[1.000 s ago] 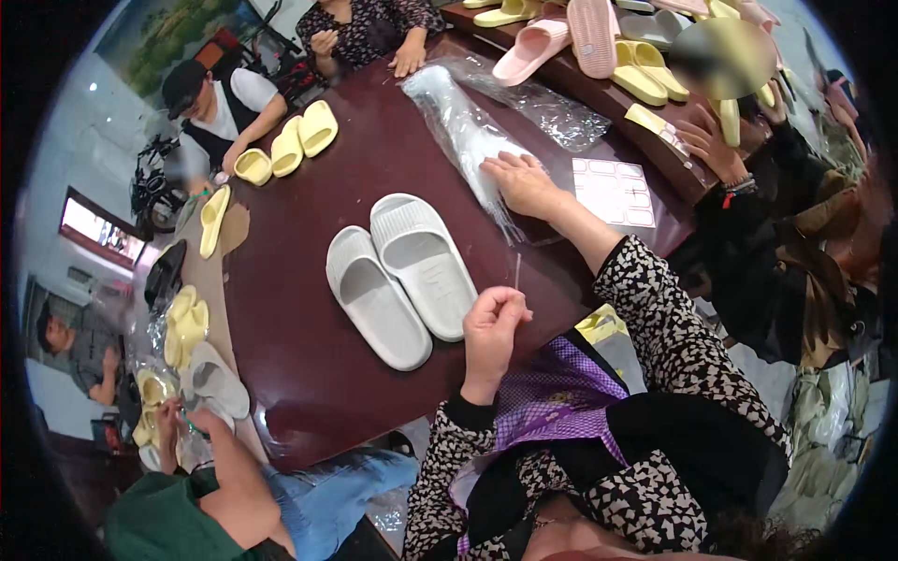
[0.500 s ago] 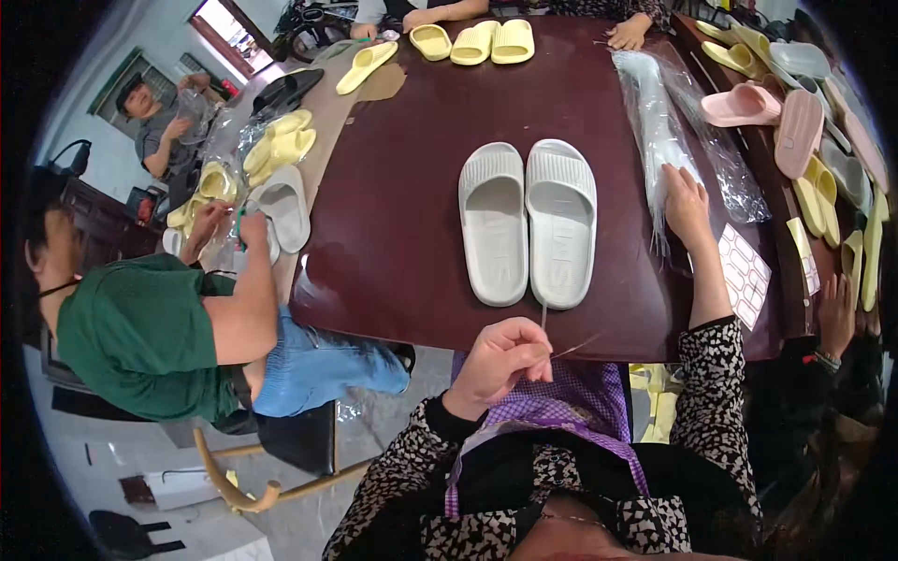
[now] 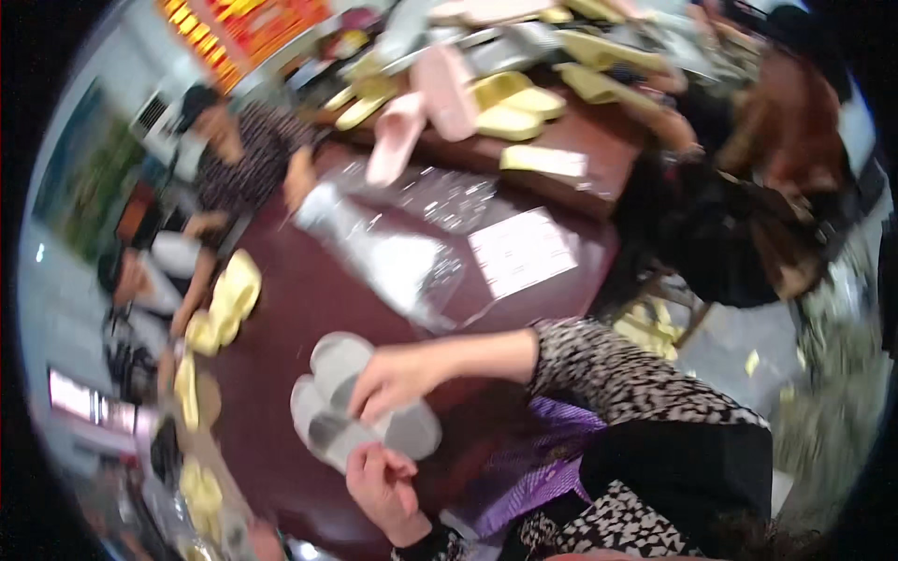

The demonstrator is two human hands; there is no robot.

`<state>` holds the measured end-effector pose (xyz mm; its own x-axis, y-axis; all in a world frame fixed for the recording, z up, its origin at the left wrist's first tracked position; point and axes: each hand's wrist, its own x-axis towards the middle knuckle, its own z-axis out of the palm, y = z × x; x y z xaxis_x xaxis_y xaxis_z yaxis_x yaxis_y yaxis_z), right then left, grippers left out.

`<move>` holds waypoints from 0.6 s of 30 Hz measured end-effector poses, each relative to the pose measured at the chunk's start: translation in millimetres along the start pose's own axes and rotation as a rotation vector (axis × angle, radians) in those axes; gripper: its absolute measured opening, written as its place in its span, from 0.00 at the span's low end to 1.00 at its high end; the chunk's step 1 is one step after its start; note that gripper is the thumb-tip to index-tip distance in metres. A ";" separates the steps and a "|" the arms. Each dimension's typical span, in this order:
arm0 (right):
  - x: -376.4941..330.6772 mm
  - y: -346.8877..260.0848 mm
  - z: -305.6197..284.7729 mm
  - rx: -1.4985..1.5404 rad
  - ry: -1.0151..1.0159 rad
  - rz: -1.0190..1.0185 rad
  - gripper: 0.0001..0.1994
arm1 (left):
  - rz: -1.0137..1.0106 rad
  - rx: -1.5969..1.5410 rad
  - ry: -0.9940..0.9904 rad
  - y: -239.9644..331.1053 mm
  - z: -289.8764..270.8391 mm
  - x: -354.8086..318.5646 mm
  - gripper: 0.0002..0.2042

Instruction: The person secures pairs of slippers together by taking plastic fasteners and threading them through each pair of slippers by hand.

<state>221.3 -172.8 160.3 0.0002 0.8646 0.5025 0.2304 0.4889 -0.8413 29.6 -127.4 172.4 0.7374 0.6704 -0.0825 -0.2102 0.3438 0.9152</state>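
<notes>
A pair of pale grey slide slippers (image 3: 416, 435) lies side by side on the dark red table (image 3: 281, 290). My right hand (image 3: 398, 374) reaches over them from the right, its fingers bent down and held together above the footbeds. Whether it grips anything is hidden by the hand and by blur. Close to the table's near edge, my left hand (image 3: 382, 486) is beside the slippers with its fingers curled closed. What it may hold is too small and blurred to make out.
A bundle of clear plastic bags (image 3: 393, 262) lies beyond the slippers, next to a white printed sheet (image 3: 524, 251). Pink slippers (image 3: 444, 93) and yellow ones (image 3: 514, 103) are heaped on the far side. Other people sit around the table, one person's hand (image 3: 299, 178) at the bundle.
The view has swung to the right and blurred. My right hand has left the plastic bundle and come over the grey slippers. The thin strand at my left hand no longer shows.
</notes>
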 end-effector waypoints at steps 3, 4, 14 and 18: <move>-3.5 14.6 23.8 0.205 0.124 0.031 0.09 | -0.052 0.022 -0.005 0.4 12.4 15.0 0.03; -6.3 15.3 26.0 0.186 0.160 0.044 0.09 | -0.087 0.068 -0.082 1.1 4.2 18.4 0.03; -9.6 42.8 14.7 0.433 0.335 0.187 0.05 | -0.255 0.179 -0.174 -18.3 -13.8 48.5 0.05; -12.7 40.2 -13.4 0.619 0.450 0.207 0.04 | -0.277 0.114 -0.362 -34.1 -43.0 51.5 0.05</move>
<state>243.5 -165.7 122.8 0.4083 0.8795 0.2446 -0.4000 0.4132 -0.8181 47.2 -76.3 120.0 0.9365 0.2844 -0.2052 0.0829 0.3890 0.9175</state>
